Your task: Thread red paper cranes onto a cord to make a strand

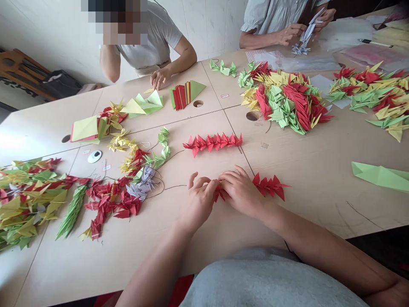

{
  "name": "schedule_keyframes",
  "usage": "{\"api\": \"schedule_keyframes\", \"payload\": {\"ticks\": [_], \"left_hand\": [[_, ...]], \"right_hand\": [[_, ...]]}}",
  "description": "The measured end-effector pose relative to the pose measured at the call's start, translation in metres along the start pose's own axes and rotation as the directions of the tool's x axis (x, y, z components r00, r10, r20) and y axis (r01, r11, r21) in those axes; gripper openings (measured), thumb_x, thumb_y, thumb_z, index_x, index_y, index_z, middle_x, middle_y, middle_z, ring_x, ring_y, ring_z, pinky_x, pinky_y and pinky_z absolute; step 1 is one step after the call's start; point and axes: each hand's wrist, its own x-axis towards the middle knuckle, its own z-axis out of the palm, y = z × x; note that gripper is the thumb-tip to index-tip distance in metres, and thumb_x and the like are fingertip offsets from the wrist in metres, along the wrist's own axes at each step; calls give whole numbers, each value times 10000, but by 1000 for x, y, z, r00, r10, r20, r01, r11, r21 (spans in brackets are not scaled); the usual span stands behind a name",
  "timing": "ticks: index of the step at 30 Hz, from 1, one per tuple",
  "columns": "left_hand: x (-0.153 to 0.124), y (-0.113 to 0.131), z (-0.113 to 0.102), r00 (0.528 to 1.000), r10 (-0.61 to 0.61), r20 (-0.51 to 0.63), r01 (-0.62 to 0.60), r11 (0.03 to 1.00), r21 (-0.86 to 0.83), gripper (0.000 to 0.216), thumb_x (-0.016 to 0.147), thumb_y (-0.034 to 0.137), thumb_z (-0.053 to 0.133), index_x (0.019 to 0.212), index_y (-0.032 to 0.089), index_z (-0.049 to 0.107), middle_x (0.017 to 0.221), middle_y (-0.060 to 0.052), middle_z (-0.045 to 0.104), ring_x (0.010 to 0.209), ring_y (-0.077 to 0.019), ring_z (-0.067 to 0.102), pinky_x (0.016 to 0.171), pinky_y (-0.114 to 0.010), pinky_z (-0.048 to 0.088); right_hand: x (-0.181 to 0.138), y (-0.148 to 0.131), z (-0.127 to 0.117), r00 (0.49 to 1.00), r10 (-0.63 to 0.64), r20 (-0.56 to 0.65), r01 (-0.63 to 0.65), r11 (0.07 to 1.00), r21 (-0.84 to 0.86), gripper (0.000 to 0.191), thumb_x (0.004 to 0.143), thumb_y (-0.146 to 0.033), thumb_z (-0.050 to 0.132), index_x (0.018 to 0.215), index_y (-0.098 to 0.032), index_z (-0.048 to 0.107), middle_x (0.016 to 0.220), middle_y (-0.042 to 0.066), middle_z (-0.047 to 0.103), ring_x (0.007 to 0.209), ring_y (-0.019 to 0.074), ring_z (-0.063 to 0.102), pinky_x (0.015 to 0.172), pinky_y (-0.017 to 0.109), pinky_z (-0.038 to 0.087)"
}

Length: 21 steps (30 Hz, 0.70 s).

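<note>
Near the table's front, my left hand (202, 197) and my right hand (244, 192) meet fingertip to fingertip. Both pinch a small red folded-paper piece (220, 194), largely covered by my fingers. To the right of my right hand lies a short row of red folded-paper pieces (270, 186); whether it joins the part in my fingers is hidden. A longer red folded-paper strand (213, 143) rests just beyond my hands. A thin dark cord (175, 186) runs left from my left hand toward a purple folded-paper cluster (143, 183).
Piles of red, yellow and green folded paper lie left (28, 200) and back right (287, 98). A white cord spool (95, 156) sits left. Green paper (381, 175) lies right. Across the table, one person's hand (160, 78) rests; another person's hands (292, 34) hold pale folded paper.
</note>
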Motion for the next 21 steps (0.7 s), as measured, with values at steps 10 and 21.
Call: {"api": "schedule_keyframes", "payload": {"ticks": [10, 21], "left_hand": [[1, -1, 3, 998, -57, -29, 56, 997, -52, 155, 906, 144, 497, 870, 230, 621, 754, 9, 698, 880, -175, 614, 1035, -469, 347], [1, 0, 4, 997, -72, -29, 71, 997, -40, 172, 884, 162, 548, 805, 238, 680, 795, -4, 706, 913, -183, 607, 1057, -491, 326]], "right_hand": [[1, 1, -1, 1000, 3, -5, -3, 1000, 10, 200, 818, -29, 520, 887, -167, 647, 1007, 81, 698, 1005, 235, 607, 1064, 514, 305], [-1, 2, 1, 1000, 1, 0, -1, 1000, -3, 203, 823, -10, 503, 800, -170, 626, 1016, 76, 695, 1017, 226, 599, 1068, 509, 294]]}}
